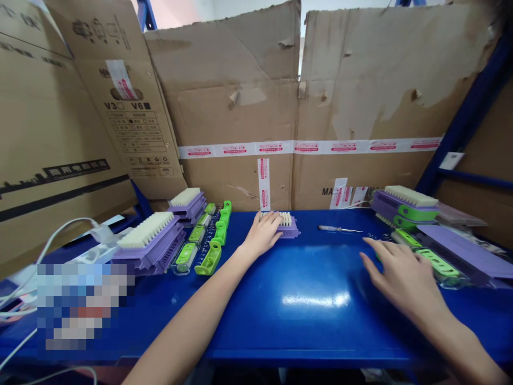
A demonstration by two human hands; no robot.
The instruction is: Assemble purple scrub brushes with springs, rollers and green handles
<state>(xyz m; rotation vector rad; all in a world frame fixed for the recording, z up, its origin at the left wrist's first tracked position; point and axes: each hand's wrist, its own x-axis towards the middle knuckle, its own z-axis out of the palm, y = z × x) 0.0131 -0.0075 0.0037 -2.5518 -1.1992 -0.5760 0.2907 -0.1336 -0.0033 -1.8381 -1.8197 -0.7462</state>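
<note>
My left hand [262, 233] is at the back middle of the blue table, its fingers over a purple brush piece [289, 231] with cream bristles facing up. The fingers lie across the bristles and the thumb is at the near side. My right hand [404, 272] is over the right side of the table, palm down, fingers apart, with nothing visible in it. It is nearest to small springs and a row of clear cases with green tops [438, 263]. A bit of green shows behind its fingers, mostly hidden. A screwdriver [340, 229] lies between the two hands.
Purple brush pieces are stacked at left [150, 243] and at right [404, 206]. Green brackets [210, 259], springs and green-topped clear cases [186, 256] line the left. A power strip [94, 254] with white cables sits far left. Cardboard walls [240, 107] enclose the table [312, 331].
</note>
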